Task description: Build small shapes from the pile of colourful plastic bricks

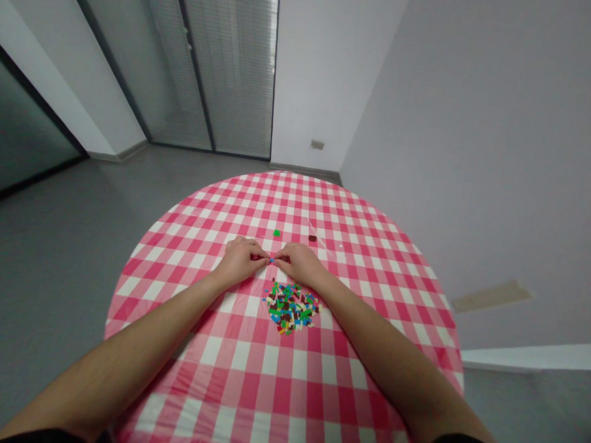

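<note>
Two small blocks lie on the far side of the desk (250, 363), beyond the hands: a green block (277, 233) and, to its right, a dark brown block (313, 238). Well apart from each other. Round desk, covered by a red-and-white checked cloth, creased toward the near side. Nearer the person, just below the right hand, a loose pile of small blocks (292, 307): green, blue, brown, cream, a few red and yellow, strays around its edge. Pile sits between the forearms; the left hand lies up and to its left. Behind the desk, a glazed partition with blinds (238, 69), pale walls, grey floor (79, 238).

Blue piece (272, 260): tiny, bright, mostly covered by fingertips; its shape too small to tell. Location: over the middle of the desk, between the hands, nearer than the green block.

Left hand (243, 261) and right hand (300, 263) meet fingertip to fingertip, thumbs and fingers pinched at the blue piece from either side. Dark sleeves at both forearms.
</note>
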Demonstrator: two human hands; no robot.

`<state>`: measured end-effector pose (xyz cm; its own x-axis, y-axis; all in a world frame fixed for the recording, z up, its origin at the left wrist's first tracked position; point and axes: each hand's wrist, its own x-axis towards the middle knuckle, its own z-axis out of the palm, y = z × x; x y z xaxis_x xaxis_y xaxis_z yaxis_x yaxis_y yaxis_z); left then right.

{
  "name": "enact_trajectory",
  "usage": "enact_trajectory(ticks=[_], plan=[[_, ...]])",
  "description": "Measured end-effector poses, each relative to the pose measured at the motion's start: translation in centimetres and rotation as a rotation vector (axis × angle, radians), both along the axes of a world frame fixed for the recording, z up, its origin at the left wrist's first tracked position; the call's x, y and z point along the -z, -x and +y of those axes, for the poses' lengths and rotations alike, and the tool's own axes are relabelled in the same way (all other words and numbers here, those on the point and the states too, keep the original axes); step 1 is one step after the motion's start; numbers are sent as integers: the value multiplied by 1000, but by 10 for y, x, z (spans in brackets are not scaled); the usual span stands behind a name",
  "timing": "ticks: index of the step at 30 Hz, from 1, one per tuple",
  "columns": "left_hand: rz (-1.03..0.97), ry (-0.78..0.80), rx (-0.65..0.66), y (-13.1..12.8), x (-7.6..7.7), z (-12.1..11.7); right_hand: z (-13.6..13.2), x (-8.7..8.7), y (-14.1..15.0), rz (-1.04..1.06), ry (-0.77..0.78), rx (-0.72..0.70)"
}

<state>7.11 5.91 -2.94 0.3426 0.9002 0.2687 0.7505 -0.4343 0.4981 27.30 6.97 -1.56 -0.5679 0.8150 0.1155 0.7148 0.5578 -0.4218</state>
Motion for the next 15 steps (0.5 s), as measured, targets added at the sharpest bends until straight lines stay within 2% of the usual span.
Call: enact_trajectory(ticks=[15], plan=[[7,-15,10,1,0,1,-2,2,3,-12,-61,5]])
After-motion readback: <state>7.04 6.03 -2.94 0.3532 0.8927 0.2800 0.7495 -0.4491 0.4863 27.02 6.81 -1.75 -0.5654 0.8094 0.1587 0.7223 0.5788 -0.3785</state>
